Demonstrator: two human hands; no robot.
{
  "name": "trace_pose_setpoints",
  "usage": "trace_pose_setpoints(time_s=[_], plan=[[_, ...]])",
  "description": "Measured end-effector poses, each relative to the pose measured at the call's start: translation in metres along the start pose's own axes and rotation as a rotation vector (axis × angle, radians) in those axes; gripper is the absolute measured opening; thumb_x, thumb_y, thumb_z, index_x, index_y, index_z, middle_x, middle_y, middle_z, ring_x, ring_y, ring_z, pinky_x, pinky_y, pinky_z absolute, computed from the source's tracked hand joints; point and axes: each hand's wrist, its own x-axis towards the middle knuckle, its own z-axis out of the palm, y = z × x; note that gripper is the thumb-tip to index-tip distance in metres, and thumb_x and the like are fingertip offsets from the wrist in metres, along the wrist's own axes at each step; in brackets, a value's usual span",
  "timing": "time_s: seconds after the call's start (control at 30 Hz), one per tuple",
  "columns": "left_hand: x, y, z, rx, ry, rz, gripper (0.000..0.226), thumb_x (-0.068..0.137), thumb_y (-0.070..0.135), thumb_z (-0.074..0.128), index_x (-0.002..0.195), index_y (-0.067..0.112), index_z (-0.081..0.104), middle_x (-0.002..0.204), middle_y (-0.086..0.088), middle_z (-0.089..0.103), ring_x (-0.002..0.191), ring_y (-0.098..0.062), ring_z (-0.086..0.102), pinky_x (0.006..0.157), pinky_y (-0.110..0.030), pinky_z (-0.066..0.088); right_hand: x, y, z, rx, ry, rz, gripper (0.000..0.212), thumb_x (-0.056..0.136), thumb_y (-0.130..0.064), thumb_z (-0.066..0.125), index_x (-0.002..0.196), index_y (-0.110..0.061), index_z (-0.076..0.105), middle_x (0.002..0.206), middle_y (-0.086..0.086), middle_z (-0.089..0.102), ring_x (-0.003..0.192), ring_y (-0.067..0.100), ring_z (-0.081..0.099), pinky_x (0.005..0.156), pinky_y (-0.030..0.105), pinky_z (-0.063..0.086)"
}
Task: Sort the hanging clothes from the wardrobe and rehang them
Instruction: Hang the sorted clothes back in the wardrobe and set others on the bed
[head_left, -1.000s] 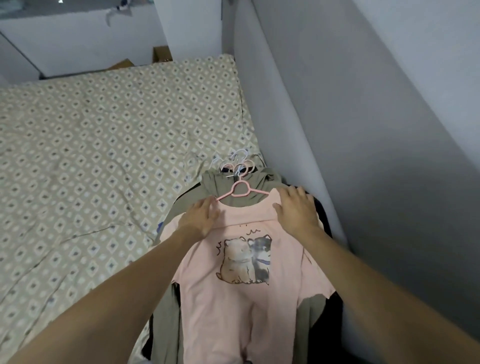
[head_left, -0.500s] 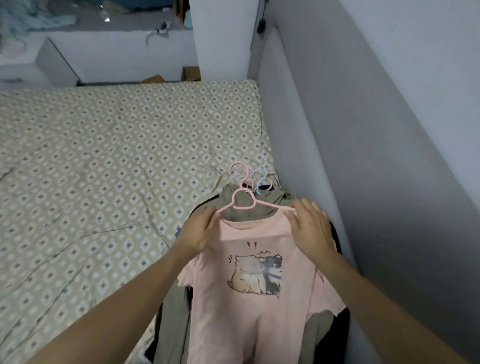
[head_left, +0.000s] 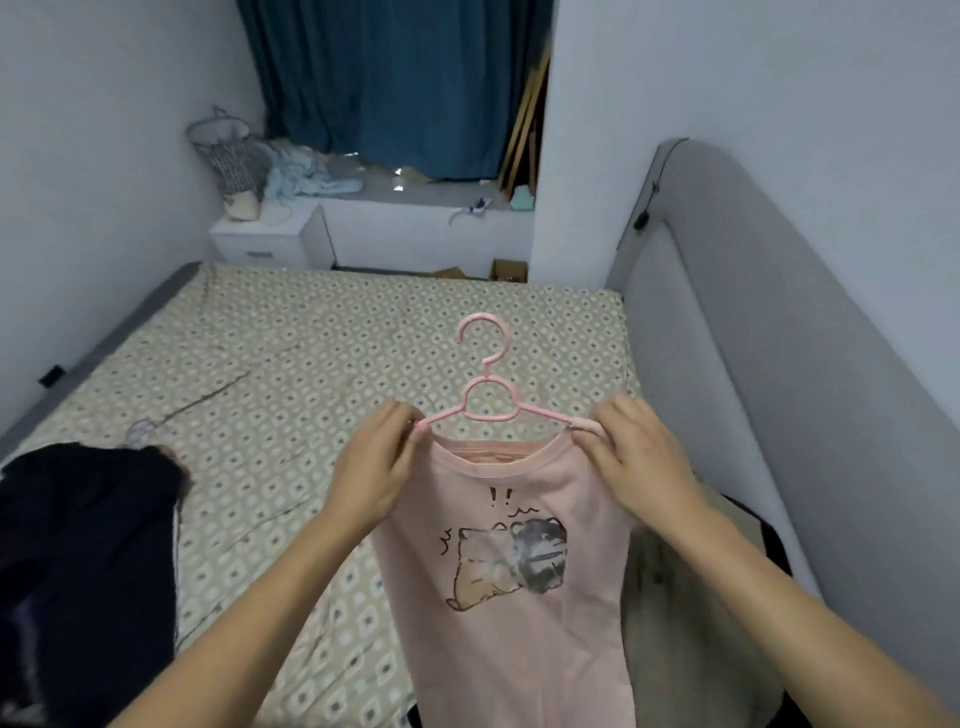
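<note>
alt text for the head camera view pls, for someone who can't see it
Two bare hands hold up a pink t-shirt with a cartoon cat print on a pink hanger, the left hand and right hand each pinching a shoulder end. Below is a bed with a patterned sheet; dark clothing lies at its left.

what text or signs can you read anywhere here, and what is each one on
"!!" – two dark exclamation marks printed on the pink t-shirt, just above its cartoon print of two cats.
The small zigzag marks beside the cats are drawn accents, not letters.
No readable words, brand names or numbers show on the pink hanger, the patterned bed sheet, the dark garment or the things on the window ledge.
</note>
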Motion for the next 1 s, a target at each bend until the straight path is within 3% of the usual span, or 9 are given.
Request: trace_pose_setpoints(time_s=[0.23, 0.47, 0.63, 0.8, 1.0], plan=[[-0.069, -0.008, -0.147, 0.242, 0.292, -0.172, 0.013, 0.108, 0.038, 0.050, 0.103, 0.028, 0.056, 0.097, 0.013, 0.053, 0.087, -0.011, 0.052, 0.075, -0.039, 0.048, 0.058, -0.133, 0.005, 0.133, -0.116, -0.255, 0.025, 0.100, -0.052, 0.056, 0.094, -0.029, 0.048, 0.085, -0.004, 0.067, 0.082, 0.029, 0.064, 0.065, 0.040, 0.043], [-0.201, 0.012, -0.238, 0.473, 0.540, -0.410, 0.021, 0.108, 0.044, 0.047, 0.102, 0.029, 0.059, 0.095, 0.016, 0.051, 0.087, -0.009, 0.051, 0.073, -0.034, 0.045, 0.066, -0.256, 0.032, 0.377, -0.258, -0.656, 0.031, 0.104, -0.055, 0.046, 0.086, -0.029, 0.050, 0.081, -0.013, 0.054, 0.080, 0.015, 0.056, 0.073, 0.043, 0.049], [-0.316, 0.037, -0.271, 0.577, 0.712, -0.610, 0.021, 0.104, 0.042, 0.048, 0.098, 0.025, 0.059, 0.092, 0.020, 0.045, 0.087, -0.009, 0.048, 0.072, -0.033, 0.038, 0.029, -0.346, 0.055, 0.513, -0.378, -0.895, 0.025, 0.102, -0.049, 0.054, 0.090, -0.028, 0.053, 0.084, -0.013, 0.056, 0.079, 0.013, 0.055, 0.070, 0.043, 0.050], [-0.428, 0.063, -0.299, 0.642, 0.805, -0.818, 0.030, 0.105, 0.047, 0.042, 0.095, 0.023, 0.056, 0.093, 0.012, 0.049, 0.089, -0.015, 0.051, 0.078, -0.044, 0.048, -0.029, -0.446, 0.069, 0.607, -0.446, -1.091, 0.020, 0.101, -0.041, 0.059, 0.087, -0.029, 0.051, 0.080, -0.014, 0.055, 0.075, 0.012, 0.055, 0.065, 0.043, 0.049], [-0.546, 0.095, -0.326, 0.740, 0.940, -0.991, 0.033, 0.107, 0.049, 0.041, 0.098, 0.025, 0.061, 0.094, 0.013, 0.048, 0.088, -0.010, 0.052, 0.079, -0.038, 0.047, -0.117, -0.551, 0.083, 0.700, -0.550, -1.207, 0.022, 0.098, -0.036, 0.066, 0.084, -0.030, 0.050, 0.070, -0.015, 0.057, 0.067, 0.008, 0.055, 0.057, 0.037, 0.046]])
